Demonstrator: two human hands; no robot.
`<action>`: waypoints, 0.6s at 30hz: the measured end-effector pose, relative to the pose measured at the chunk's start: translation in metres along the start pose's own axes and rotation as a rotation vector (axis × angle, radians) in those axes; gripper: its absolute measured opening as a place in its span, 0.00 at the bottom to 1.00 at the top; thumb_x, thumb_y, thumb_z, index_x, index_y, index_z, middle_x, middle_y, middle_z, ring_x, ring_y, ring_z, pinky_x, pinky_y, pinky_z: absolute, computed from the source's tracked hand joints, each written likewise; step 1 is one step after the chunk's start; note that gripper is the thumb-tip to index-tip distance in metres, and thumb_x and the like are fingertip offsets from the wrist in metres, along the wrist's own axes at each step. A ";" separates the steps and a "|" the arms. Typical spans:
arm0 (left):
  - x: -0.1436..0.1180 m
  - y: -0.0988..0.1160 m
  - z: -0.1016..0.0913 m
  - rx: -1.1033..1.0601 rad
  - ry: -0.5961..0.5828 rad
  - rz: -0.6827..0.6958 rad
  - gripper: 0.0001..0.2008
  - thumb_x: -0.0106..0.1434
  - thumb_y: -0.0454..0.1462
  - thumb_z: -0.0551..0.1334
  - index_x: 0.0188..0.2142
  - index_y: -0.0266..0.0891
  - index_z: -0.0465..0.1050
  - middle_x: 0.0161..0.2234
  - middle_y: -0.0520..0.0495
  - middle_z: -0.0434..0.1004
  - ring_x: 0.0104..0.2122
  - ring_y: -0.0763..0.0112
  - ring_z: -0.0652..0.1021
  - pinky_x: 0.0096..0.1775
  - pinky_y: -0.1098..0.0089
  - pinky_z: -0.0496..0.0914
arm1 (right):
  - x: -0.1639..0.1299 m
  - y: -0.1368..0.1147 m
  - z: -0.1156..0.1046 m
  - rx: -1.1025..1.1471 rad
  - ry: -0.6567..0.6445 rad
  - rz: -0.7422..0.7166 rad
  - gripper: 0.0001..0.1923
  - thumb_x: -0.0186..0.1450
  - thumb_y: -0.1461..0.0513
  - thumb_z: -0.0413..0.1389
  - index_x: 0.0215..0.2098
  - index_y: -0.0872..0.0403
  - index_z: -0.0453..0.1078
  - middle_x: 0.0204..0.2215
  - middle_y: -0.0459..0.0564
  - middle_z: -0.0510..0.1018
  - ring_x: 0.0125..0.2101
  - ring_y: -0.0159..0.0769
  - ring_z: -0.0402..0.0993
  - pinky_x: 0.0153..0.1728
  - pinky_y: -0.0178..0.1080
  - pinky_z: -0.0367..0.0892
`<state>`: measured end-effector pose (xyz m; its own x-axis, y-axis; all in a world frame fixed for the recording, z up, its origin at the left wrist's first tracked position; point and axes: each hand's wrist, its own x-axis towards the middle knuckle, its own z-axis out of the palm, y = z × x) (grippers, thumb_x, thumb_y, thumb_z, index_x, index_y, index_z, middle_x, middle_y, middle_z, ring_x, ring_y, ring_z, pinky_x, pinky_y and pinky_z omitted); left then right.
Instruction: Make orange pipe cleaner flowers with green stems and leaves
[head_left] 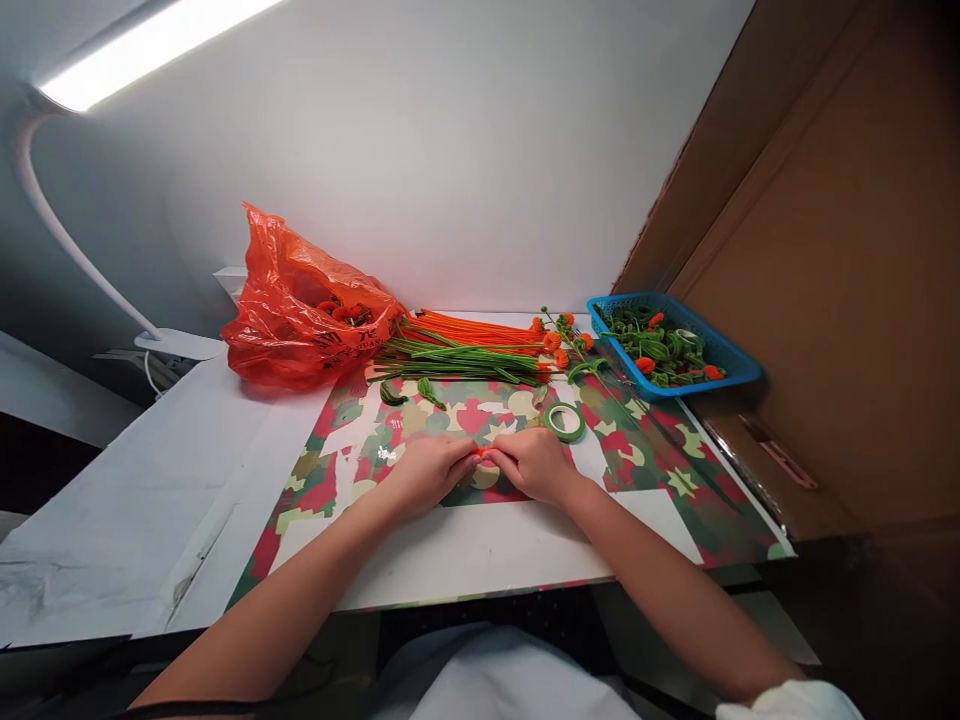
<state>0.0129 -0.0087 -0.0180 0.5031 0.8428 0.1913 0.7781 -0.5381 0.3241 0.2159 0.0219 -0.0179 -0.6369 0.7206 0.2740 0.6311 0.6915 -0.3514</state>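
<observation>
Over the camouflage-patterned board [682, 480], my left hand [429, 472] and my right hand [534, 464] meet with their fingertips nearly touching. Both are closed in a pinch on a small orange piece [481, 452], which looks like fuzzy pipe cleaner. Fingers cover most of it, so its full shape is hidden. Just beyond my right hand lies a roll of green tape [564, 422]. Two green leaf shapes [430, 393] rest beyond my left hand. Farther back are bundles of orange pipe cleaners [480, 330] and green stems [457, 358], with small orange flowers [561, 357] at their right end.
A red plastic bag [300, 330] holding orange pieces stands at the back left, near a white desk lamp [180, 343]. At the back right, a blue basket [739, 368] holds green leaves and orange pieces. Cardboard [840, 280] walls the right side.
</observation>
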 end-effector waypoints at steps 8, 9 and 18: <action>0.000 0.008 -0.026 -0.496 -0.263 -0.118 0.19 0.69 0.45 0.48 0.27 0.40 0.66 0.17 0.56 0.60 0.17 0.76 0.63 0.20 0.74 0.56 | -0.004 -0.001 0.007 -0.071 0.041 -0.165 0.24 0.71 0.54 0.43 0.24 0.54 0.70 0.20 0.50 0.75 0.21 0.32 0.64 0.26 0.37 0.48; -0.001 0.008 -0.028 -0.574 -0.305 -0.160 0.19 0.69 0.47 0.48 0.27 0.40 0.66 0.17 0.56 0.58 0.16 0.76 0.62 0.19 0.75 0.56 | -0.004 -0.002 0.009 -0.070 0.049 -0.185 0.25 0.72 0.54 0.42 0.24 0.54 0.70 0.19 0.50 0.75 0.21 0.32 0.64 0.27 0.37 0.48; -0.005 0.006 -0.024 -0.484 -0.173 -0.175 0.16 0.67 0.45 0.52 0.27 0.39 0.66 0.18 0.55 0.64 0.18 0.75 0.66 0.20 0.75 0.58 | -0.001 -0.003 0.003 0.048 0.028 -0.155 0.20 0.71 0.55 0.44 0.29 0.54 0.71 0.25 0.50 0.77 0.27 0.35 0.65 0.32 0.39 0.51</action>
<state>0.0056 -0.0162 0.0055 0.4681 0.8825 -0.0456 0.6139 -0.2876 0.7351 0.2129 0.0193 -0.0199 -0.7120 0.6068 0.3532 0.5039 0.7920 -0.3448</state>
